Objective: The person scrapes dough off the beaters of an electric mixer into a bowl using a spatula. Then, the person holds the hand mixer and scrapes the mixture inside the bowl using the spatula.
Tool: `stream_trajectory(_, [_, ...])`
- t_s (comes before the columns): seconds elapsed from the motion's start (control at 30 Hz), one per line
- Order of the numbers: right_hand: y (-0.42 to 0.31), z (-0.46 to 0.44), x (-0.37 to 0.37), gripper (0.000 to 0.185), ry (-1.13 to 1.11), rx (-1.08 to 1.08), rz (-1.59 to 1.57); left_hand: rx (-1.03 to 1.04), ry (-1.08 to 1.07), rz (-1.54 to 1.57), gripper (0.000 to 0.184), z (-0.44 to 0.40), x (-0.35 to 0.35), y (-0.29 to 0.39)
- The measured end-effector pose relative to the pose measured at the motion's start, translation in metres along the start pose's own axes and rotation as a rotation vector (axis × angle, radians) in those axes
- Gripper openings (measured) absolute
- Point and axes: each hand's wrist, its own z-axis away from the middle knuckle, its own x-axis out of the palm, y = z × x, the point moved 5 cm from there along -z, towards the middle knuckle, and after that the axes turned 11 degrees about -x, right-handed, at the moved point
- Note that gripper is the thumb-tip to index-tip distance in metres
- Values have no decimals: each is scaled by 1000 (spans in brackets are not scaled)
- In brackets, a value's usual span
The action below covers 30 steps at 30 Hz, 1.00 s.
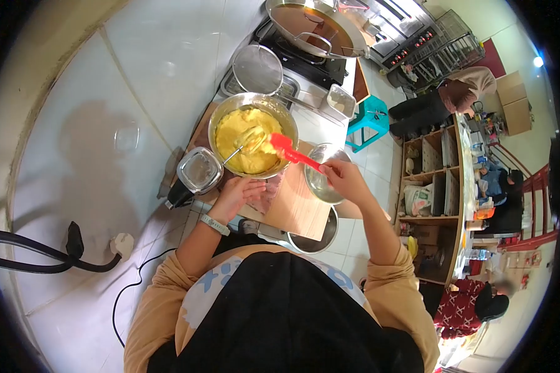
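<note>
My right hand (340, 178) is closed round the handle of a red spatula (298, 156), whose head meets the beaters over a metal bowl (289, 122) of yellow batter (233, 127). A hand mixer (200, 170) sits at the bowl's left, its batter-coated beaters (251, 140) reaching over the batter. Just below the bowl, near its lower rim, my left hand (242, 190) has its fingers extended and holds nothing. An empty-looking metal bowl (319, 188) stands beside my right hand, partly hidden by it. Under the batter bowl lies a wooden board (298, 202).
Behind the bowl are a strainer (258, 69), a small square container (338, 102) and a large wok (317, 28) on a stove. A teal stool (369, 118) stands to the right. Several people work near shelves (432, 186) further right. A cord (127, 290) hangs at the left.
</note>
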Motion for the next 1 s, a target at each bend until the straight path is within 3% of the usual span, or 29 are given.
stream_trajectory(0.1, [6, 11, 14, 19, 115, -31, -128, 43, 90, -48, 39, -6, 3, -2])
stream_trajectory(0.23, [12, 11, 34, 18, 360, -407, 179, 64, 147, -133, 40, -12, 2, -4])
stream_trajectory(0.43, [35, 21, 44, 19, 315, -302, 197, 56, 199, -210, 42, -13, -5, -6])
stream_trajectory(0.57, [36, 8, 30, 20, 245, -279, 370, 55, 193, -235, 43, -13, 0, -3])
stream_trajectory(0.73, [-46, -27, 8, 19, 132, -229, 872, 10, 152, -167, 44, -5, 5, -4])
stream_trajectory(0.93, [-106, -68, 52, 11, -306, -353, 1052, 142, 145, -51, 41, -22, -1, -12])
stream_trajectory(1.0, [-113, -74, 51, 10, -317, -342, 1022, 172, 174, 0, 42, -19, 4, -9])
